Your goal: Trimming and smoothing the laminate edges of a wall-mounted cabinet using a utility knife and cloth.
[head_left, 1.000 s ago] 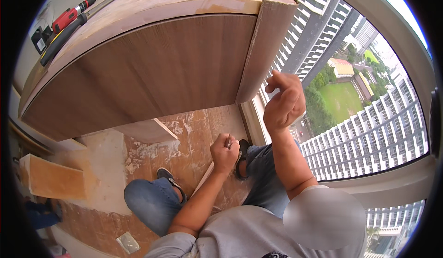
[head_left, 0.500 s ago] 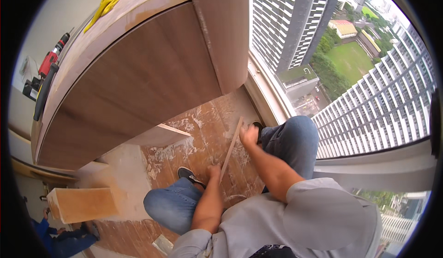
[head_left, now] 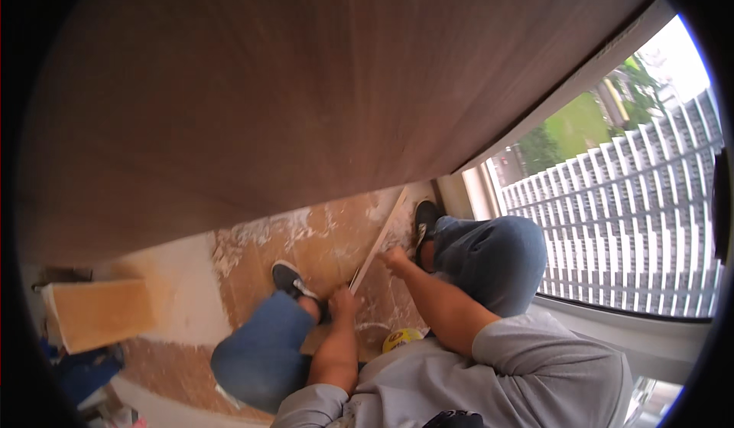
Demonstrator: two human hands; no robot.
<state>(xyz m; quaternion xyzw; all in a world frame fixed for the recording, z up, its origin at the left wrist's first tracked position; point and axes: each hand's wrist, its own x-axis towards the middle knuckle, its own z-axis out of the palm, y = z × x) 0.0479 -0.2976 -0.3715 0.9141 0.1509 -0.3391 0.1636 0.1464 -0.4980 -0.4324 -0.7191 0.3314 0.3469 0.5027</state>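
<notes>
A long, thin wooden strip [head_left: 376,249] slants over the floor between my feet, its far end reaching toward the lower edge of a large brown wood-grain panel [head_left: 306,99]. My left hand [head_left: 342,303] is closed at the strip's near end, with the fingers partly hidden. A short, dark, thin mark or object shows beside those fingers, too small to name. Farther along, my right hand [head_left: 394,261] pinches the strip's right edge with its fingertips; the hand is slightly blurred.
A round yellow-labelled item [head_left: 401,339] sits close to my body. At left stands an orange-brown wooden box [head_left: 99,315], with a person in blue [head_left: 86,374] beyond it. White smears mark the brown tiled floor [head_left: 321,237]. A window [head_left: 612,214] lies to the right.
My view has shifted forward and down, so the panel fills the top. My right hand is now nearer the strip's middle, and the yellow-labelled item has come into view.
</notes>
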